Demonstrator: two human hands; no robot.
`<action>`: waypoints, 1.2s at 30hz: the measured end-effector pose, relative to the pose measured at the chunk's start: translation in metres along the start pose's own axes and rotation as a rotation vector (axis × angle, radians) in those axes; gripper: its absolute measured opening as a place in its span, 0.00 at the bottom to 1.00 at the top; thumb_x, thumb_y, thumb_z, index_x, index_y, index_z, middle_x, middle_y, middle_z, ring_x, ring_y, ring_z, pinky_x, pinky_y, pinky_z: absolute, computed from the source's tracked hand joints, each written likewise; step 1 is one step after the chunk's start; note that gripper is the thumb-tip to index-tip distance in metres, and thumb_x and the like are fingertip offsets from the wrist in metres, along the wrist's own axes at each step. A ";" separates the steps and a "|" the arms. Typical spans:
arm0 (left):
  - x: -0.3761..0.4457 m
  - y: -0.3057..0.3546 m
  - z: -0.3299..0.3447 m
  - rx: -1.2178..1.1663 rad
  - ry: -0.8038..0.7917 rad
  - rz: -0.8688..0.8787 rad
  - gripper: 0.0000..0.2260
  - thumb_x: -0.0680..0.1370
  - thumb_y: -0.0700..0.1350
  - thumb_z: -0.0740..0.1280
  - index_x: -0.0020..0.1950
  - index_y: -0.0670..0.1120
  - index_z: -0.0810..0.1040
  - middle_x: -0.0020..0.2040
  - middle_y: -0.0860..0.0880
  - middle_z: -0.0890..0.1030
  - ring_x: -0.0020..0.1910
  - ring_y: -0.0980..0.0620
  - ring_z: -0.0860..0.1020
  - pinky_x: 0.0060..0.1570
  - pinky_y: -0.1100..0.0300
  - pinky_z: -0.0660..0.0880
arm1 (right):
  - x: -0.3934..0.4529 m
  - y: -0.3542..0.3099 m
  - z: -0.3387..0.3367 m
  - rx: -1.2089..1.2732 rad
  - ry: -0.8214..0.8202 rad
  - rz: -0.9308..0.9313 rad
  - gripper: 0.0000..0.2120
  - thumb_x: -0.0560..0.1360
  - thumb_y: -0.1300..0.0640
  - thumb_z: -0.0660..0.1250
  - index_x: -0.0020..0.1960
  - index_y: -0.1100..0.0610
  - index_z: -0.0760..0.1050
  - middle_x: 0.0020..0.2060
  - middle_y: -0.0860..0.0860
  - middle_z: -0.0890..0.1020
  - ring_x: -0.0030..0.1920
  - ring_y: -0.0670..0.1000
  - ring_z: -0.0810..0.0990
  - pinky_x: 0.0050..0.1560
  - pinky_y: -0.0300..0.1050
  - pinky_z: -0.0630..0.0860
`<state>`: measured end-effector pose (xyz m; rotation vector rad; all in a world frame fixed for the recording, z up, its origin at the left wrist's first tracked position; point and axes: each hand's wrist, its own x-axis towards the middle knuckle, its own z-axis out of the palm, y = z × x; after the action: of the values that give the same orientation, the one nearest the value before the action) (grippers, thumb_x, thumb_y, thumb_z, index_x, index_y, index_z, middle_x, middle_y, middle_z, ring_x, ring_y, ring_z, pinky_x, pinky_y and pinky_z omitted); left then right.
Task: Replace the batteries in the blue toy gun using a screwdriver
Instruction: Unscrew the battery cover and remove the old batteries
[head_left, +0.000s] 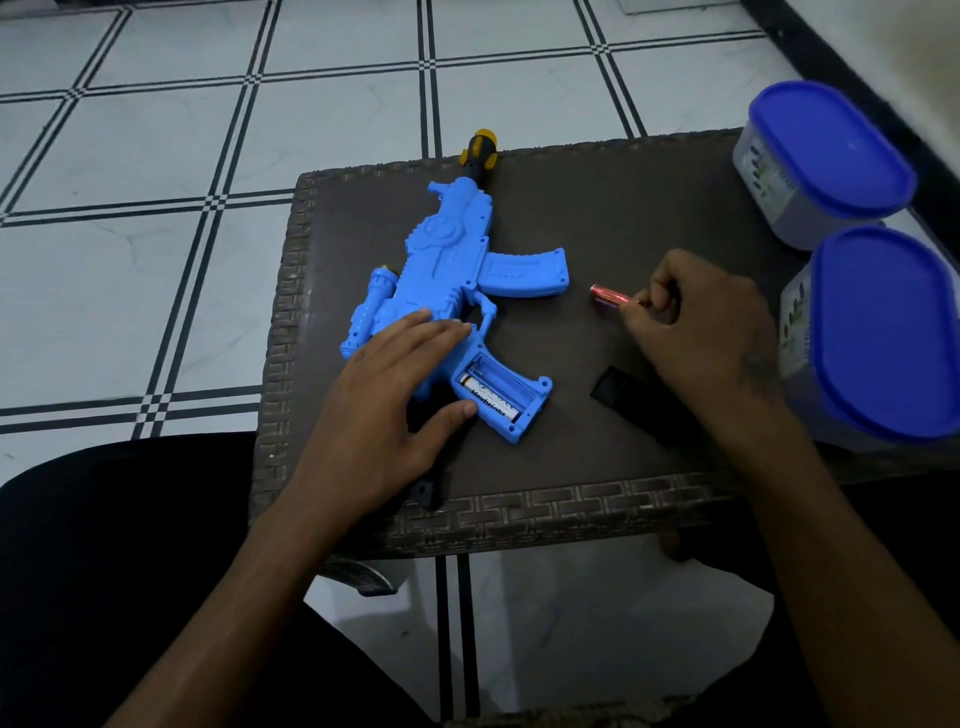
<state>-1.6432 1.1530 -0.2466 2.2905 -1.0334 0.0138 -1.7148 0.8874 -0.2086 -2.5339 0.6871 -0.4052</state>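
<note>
pinching a red battery (609, 300), right hand (696, 332) beside blue toy gun (457, 280)

near container (878, 332) cut by right edge, black cover (618, 387) half under right hand (696, 322)

Home interior, likely a living area: white tiled floor (156, 156) with black double-line grid, low brown wicker-edged bench (519, 512), two blue-lidded plastic storage tubs (826, 156) on its right side, blue toy gun (447, 260) lying on it, person seated close with knees under the near edge.
</note>
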 end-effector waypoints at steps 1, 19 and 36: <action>0.000 0.000 0.000 -0.001 0.001 -0.005 0.29 0.76 0.59 0.66 0.75 0.49 0.71 0.73 0.53 0.74 0.77 0.53 0.65 0.75 0.51 0.64 | -0.001 0.001 0.001 -0.016 -0.023 0.006 0.14 0.74 0.55 0.71 0.38 0.49 0.66 0.40 0.49 0.80 0.41 0.50 0.79 0.37 0.42 0.71; -0.001 0.003 -0.002 -0.061 0.009 0.000 0.13 0.75 0.56 0.69 0.57 0.53 0.81 0.71 0.53 0.76 0.77 0.52 0.66 0.73 0.46 0.67 | -0.049 -0.059 -0.009 0.969 -0.266 -0.352 0.12 0.77 0.71 0.55 0.48 0.55 0.65 0.51 0.57 0.80 0.55 0.52 0.79 0.57 0.48 0.77; -0.001 0.004 -0.004 -0.054 -0.012 -0.006 0.13 0.75 0.56 0.69 0.56 0.52 0.84 0.71 0.52 0.76 0.76 0.51 0.66 0.72 0.44 0.68 | -0.052 -0.060 -0.002 1.026 -0.280 -0.438 0.10 0.81 0.69 0.57 0.50 0.55 0.66 0.51 0.60 0.80 0.52 0.52 0.82 0.54 0.43 0.77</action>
<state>-1.6451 1.1537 -0.2417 2.2474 -1.0203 -0.0296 -1.7348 0.9601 -0.1834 -1.6607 -0.1927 -0.3933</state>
